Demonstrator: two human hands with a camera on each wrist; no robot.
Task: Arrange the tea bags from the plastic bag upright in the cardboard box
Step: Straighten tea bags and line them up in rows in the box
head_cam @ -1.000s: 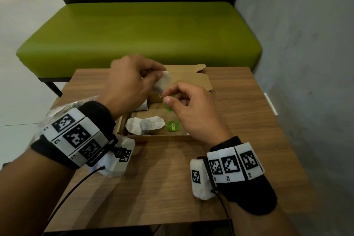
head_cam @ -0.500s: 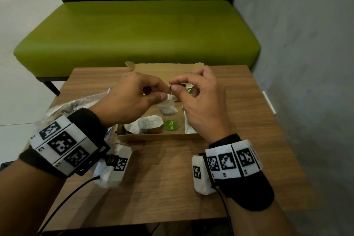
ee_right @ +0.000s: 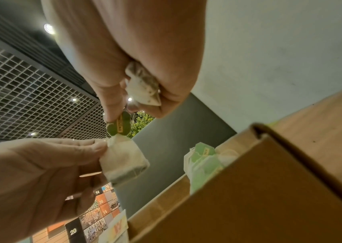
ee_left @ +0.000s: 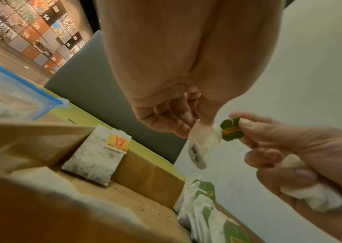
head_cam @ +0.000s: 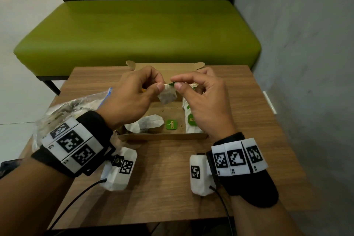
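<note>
Both grips work one tea bag [head_cam: 167, 96] above the cardboard box [head_cam: 162, 136] in the head view: left hand [head_cam: 132, 97] pinches its top corner, right hand [head_cam: 203, 97] pinches its green tag [head_cam: 172, 83]. On the worktop [head_cam: 162, 188], left, lies the plastic bag [head_cam: 76, 107]. The left wrist view adds an orange-tagged bag [ee_left: 95, 157] leaning on the box wall and upright green-tagged bags [ee_left: 203, 208]. The right wrist view shows what seems a second bag [ee_right: 143, 87] curled into the right palm.
</note>
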